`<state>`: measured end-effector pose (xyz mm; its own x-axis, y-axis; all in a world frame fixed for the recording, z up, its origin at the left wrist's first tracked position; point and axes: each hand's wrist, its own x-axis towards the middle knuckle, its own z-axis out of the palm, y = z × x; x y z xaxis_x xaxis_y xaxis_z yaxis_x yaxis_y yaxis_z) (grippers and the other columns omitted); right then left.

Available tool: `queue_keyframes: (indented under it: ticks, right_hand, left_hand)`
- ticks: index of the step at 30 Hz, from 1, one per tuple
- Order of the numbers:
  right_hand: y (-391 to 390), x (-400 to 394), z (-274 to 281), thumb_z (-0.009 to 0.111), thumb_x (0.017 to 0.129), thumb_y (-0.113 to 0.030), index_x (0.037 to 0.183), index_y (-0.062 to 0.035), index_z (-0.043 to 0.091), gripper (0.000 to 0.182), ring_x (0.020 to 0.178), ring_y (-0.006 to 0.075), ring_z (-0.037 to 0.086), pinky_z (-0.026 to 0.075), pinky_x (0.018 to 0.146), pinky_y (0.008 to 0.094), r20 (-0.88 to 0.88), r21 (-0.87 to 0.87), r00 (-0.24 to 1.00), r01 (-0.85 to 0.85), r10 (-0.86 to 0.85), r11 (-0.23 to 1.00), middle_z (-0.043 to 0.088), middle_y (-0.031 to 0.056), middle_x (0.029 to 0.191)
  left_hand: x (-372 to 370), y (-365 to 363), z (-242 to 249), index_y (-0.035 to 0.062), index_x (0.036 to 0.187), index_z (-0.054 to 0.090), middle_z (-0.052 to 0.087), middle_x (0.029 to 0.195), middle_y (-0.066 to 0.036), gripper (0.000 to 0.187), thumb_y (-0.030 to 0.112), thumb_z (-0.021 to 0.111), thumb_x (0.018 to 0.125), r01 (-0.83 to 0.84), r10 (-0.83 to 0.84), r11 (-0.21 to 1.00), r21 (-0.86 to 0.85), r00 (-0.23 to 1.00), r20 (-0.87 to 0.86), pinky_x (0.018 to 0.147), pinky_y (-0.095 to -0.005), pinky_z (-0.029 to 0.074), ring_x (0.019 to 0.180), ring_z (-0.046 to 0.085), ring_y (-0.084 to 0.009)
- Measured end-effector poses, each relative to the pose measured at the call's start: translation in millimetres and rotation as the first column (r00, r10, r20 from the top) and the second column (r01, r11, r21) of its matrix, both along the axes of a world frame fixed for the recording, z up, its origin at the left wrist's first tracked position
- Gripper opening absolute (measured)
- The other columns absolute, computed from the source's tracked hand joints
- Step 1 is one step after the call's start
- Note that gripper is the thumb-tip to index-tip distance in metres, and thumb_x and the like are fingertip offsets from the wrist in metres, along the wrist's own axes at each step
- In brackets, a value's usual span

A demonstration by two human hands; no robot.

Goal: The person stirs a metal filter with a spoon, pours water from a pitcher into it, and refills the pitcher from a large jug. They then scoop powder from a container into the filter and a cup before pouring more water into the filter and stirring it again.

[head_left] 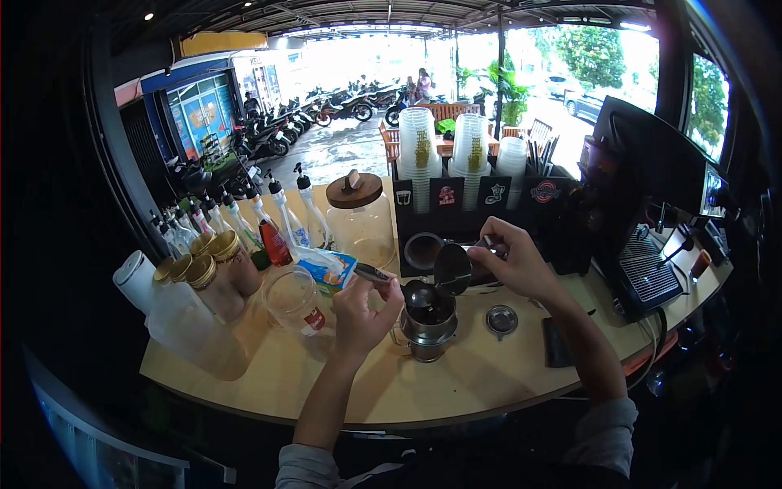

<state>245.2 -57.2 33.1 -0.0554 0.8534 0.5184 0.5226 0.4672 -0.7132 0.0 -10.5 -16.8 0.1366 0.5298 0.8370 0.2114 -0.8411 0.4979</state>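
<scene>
My left hand (368, 314) pinches the dark handle of a spoon (419, 295), whose bowl is over the mouth of a metal cup (429, 332) on the wooden counter. My right hand (511, 259) grips a small dark round container (453, 270), tilted beside the spoon above the cup. Whatever is inside the cup is dark and hard to make out. A clear handle shows at the cup's left side. To the right lies a small round metal piece (501, 320), flat on the counter.
Left are a clear tub (293, 300), a tissue pack (327, 269), pump bottles and gold-lidded jars. Behind stand a wooden-lidded jar (358, 224) and stacked plastic cups (419, 155). A dark flat object (560, 342) and a coffee machine (648, 269) are right.
</scene>
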Motion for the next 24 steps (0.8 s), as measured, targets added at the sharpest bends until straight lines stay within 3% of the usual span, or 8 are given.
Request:
queue_keyframes:
  ticks: [13,24]
  right_hand:
    - [-15.9,-11.1,16.6,0.066,0.089,-0.011,0.083,-0.0011,0.045,0.024,0.066,-0.0005,0.05,0.04,0.051,0.0197,0.024,-0.04,1.0,-0.005,0.006,0.999,0.047,-0.0029,0.065]
    - [-15.0,-12.9,15.2,0.068,0.087,-0.013,0.08,-0.002,0.045,0.027,0.057,-0.0001,0.036,0.03,0.046,0.0213,0.037,-0.027,0.999,0.009,-0.008,1.0,0.041,-0.0044,0.061]
  left_hand:
    - [0.6,-1.0,-0.1,0.0032,0.082,0.063,0.062,0.065,-0.006,0.006,0.007,0.066,0.079,0.013,-0.013,1.0,0.004,1.0,0.012,0.059,-0.0304,0.047,0.061,0.062,-0.0178]
    - [0.4,-2.9,1.4,0.003,0.082,0.062,0.062,0.064,-0.006,0.006,0.005,0.066,0.078,-0.017,0.018,0.999,0.044,1.0,-0.019,0.059,-0.0311,0.047,0.06,0.061,-0.0199]
